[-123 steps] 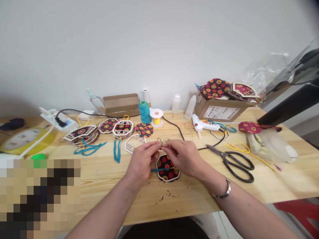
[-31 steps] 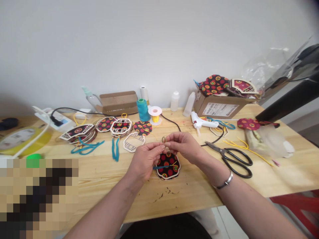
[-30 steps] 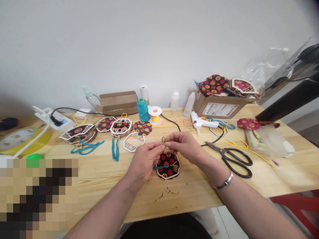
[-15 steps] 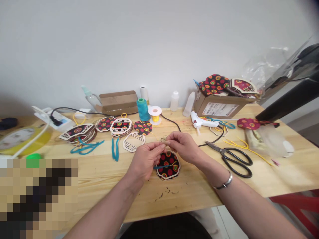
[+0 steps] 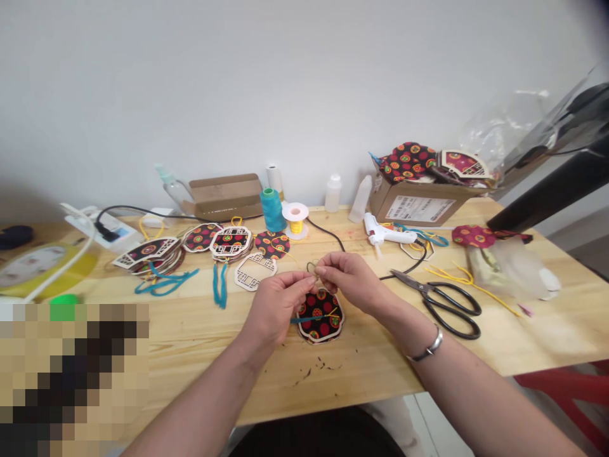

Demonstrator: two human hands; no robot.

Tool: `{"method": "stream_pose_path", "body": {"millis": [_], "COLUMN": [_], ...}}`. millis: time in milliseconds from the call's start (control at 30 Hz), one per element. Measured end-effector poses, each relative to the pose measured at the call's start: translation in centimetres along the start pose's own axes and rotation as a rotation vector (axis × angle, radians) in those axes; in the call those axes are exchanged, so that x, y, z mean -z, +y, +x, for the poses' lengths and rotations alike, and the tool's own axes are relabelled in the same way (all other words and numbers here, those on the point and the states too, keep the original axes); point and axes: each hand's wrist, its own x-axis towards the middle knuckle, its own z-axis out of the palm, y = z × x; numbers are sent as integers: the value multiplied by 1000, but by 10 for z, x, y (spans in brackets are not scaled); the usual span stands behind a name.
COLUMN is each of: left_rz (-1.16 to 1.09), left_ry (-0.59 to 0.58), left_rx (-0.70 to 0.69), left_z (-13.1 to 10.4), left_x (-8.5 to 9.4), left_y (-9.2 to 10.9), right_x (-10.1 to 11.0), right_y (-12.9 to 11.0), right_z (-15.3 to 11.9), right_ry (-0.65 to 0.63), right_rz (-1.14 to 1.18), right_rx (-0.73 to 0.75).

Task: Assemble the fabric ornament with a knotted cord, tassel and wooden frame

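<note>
My left hand (image 5: 287, 298) and my right hand (image 5: 345, 279) meet fingertip to fingertip above a patterned fabric piece with a pale scalloped frame (image 5: 321, 324). Both are closed in a pinch. Between and just above the fingertips shows a thin dark greenish loop of cord (image 5: 311, 267); its ends are hidden by the fingers. A teal cord (image 5: 308, 319) with a yellow end lies across the fabric piece, its left part reaching under my left hand. A bare lattice frame (image 5: 255, 271) lies to the left of my hands.
Black scissors (image 5: 440, 301) and a white glue gun (image 5: 387, 233) lie at the right. Behind stand a teal thread cone (image 5: 273, 209), a yellow spool (image 5: 295, 222) and a filled cardboard box (image 5: 419, 203). Finished-looking ornaments (image 5: 231, 242) sit at the left.
The right fingertips have shifted very slightly left, and slightly more of the thin loop shows above them. The left hand is almost unchanged.
</note>
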Motion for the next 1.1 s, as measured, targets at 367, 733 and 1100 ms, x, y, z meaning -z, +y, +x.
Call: {"method": "stream_pose_path", "body": {"millis": [367, 733, 1100], "left_rz": [-8, 14, 45], "left_ry": [11, -11, 20], "left_rx": [1, 2, -12], "left_z": [1, -1, 0], "left_x": [-1, -1, 1], "left_y": [2, 1, 4], "right_x": [3, 4, 5], "right_y": [2, 3, 4], "right_z": [0, 2, 3], "right_ry": [-26, 9, 153], "right_rz": [9, -144, -315], "right_rx": [-20, 48, 95]}}
